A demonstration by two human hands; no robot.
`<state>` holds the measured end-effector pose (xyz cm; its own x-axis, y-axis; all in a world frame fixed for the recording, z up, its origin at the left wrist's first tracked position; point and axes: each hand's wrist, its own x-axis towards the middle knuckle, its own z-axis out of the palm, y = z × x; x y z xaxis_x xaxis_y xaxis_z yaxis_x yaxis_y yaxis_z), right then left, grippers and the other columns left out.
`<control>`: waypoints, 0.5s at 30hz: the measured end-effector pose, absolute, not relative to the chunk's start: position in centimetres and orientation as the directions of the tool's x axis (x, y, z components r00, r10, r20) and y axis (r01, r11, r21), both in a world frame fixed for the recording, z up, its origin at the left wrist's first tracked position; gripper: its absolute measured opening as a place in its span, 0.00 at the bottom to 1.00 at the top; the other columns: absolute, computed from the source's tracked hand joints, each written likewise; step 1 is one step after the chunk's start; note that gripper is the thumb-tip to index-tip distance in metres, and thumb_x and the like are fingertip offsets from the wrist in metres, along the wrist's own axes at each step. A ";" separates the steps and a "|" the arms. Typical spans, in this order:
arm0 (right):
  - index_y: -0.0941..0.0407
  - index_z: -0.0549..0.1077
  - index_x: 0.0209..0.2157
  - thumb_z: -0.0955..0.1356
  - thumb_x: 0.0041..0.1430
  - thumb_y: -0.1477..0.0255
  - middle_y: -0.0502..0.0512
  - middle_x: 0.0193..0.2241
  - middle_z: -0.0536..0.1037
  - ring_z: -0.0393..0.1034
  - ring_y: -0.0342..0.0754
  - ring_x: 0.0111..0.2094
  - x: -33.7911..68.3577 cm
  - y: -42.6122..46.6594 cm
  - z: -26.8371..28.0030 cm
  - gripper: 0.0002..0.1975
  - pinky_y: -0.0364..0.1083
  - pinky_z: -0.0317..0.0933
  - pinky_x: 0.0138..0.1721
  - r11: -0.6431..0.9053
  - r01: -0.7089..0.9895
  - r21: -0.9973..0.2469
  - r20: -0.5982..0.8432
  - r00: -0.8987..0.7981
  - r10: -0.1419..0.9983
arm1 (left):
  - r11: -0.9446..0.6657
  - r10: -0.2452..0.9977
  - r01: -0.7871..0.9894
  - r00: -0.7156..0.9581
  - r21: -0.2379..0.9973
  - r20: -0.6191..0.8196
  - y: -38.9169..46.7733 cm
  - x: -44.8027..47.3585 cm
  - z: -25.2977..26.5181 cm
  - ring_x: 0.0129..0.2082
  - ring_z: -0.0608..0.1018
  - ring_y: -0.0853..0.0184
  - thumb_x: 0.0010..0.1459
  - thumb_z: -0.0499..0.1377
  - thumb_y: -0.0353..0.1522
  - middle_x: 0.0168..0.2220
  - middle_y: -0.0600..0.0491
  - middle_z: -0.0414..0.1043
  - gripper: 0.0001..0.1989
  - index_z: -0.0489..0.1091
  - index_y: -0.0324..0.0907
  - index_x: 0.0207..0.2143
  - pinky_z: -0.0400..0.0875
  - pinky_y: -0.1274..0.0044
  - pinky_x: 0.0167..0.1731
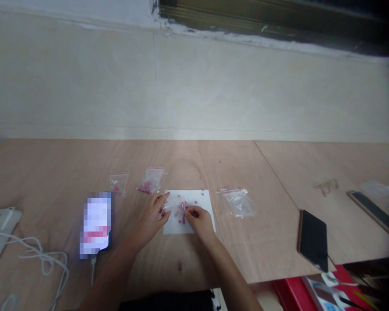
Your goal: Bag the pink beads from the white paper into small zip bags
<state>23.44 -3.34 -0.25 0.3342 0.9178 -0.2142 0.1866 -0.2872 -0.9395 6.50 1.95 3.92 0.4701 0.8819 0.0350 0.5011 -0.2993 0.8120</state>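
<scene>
A white sheet of paper (175, 227) lies on the wooden table with several small pinkish-red beads (181, 221) scattered over it. My left hand (154, 216) has a small clear plastic bag (174, 203) between its thumb and fingers, over the left part of the sheet. At the bag's right side, my right hand (199, 218) pinches thumb and forefinger together among the beads. What sits in that pinch is too small to make out. Two zip bags with red beads, a fuller one (151, 180) and a smaller one (118, 185), lie beyond my left hand.
Clear plastic bags (238, 202) lie right of the sheet. A lit phone (95, 224) with a cable is at the left, near a white power strip (1, 229). Two dark phones, one nearer (314, 239) and one farther (376, 212), lie at the right. A wall (194, 86) backs the table.
</scene>
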 end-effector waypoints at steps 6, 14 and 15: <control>0.57 0.73 0.20 0.65 0.45 0.69 0.50 0.16 0.73 0.65 0.45 0.20 23.3 -3.0 -0.1 0.07 0.42 0.57 0.24 -0.311 0.221 -0.924 -0.221 0.356 0.908 | -0.292 0.887 0.505 0.460 0.812 0.033 2.5 6.8 3.6 0.34 0.72 0.67 0.52 0.54 0.31 0.43 0.49 0.63 0.23 0.61 0.43 0.52 0.72 0.72 0.36; 0.56 0.71 0.19 0.64 0.47 0.69 0.50 0.16 0.73 0.66 0.45 0.21 22.9 -2.8 0.0 0.09 0.43 0.58 0.25 -0.292 0.221 -0.931 -0.203 0.353 0.913 | -0.291 0.902 0.516 0.428 0.806 0.052 2.9 7.2 4.0 0.31 0.72 0.69 0.52 0.55 0.31 0.40 0.50 0.66 0.17 0.67 0.43 0.47 0.72 0.73 0.35; 0.56 0.71 0.19 0.64 0.47 0.69 0.50 0.16 0.73 0.65 0.45 0.21 22.9 -2.8 -0.1 0.09 0.42 0.57 0.24 -0.293 0.219 -0.931 -0.205 0.351 0.914 | -0.299 0.904 0.528 0.423 0.795 0.059 2.9 7.2 4.1 0.31 0.72 0.69 0.52 0.55 0.31 0.39 0.51 0.66 0.16 0.68 0.43 0.45 0.72 0.73 0.36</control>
